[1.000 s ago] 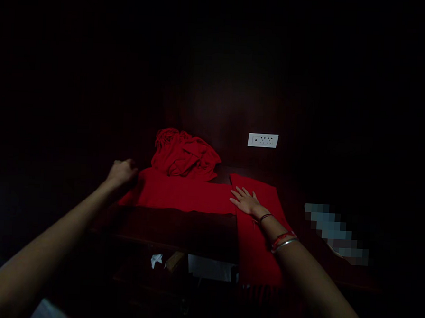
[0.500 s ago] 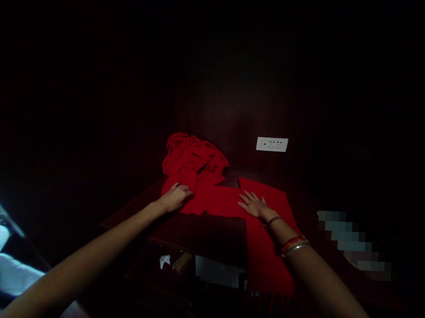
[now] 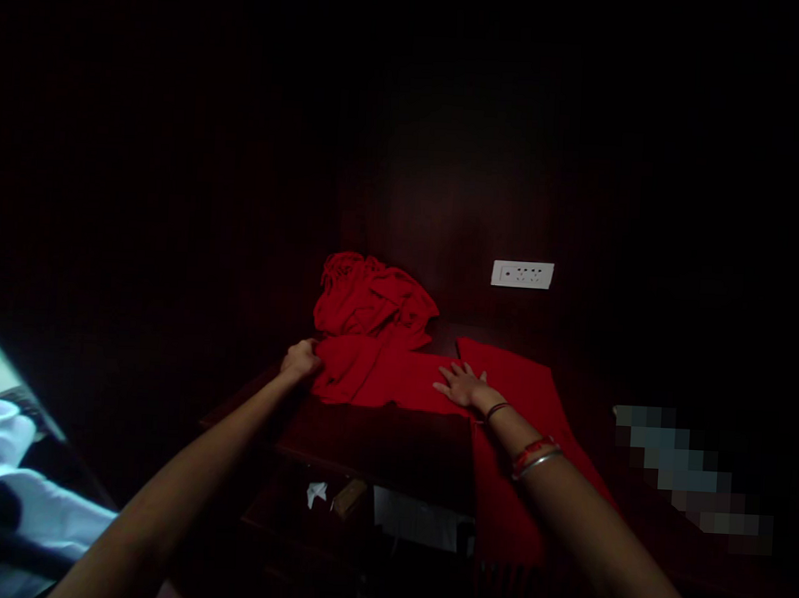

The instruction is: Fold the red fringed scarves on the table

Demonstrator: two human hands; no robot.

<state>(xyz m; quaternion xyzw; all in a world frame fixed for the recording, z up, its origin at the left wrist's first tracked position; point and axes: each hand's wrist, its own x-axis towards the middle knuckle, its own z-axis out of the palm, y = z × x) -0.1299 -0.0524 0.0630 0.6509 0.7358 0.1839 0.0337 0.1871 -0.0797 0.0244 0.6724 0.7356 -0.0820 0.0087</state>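
Observation:
A red scarf (image 3: 422,379) with a fringed end lies over the dark desk, one stretch running sideways and another hanging down over the front edge at the right. My left hand (image 3: 301,362) is closed on the scarf at the left end of the sideways stretch, where the cloth is wrinkled. My right hand (image 3: 462,385) lies flat with fingers spread on the scarf, near where the two stretches meet. Just behind, a crumpled heap of red fringed cloth (image 3: 376,298) sits against the wall. Whether heap and scarf are joined I cannot tell.
A white wall socket (image 3: 522,274) is set in the dark back panel. Below the desk top (image 3: 339,434), a small brown box (image 3: 349,498) and a white scrap (image 3: 316,493) lie on a lower shelf. A blurred-out object (image 3: 688,475) is at the right; white cloth (image 3: 40,512) at lower left.
My left hand has moved left along the scarf, and the cloth by it is now spread further and creased. My right hand has shifted slightly left on the cloth. The view has turned slightly.

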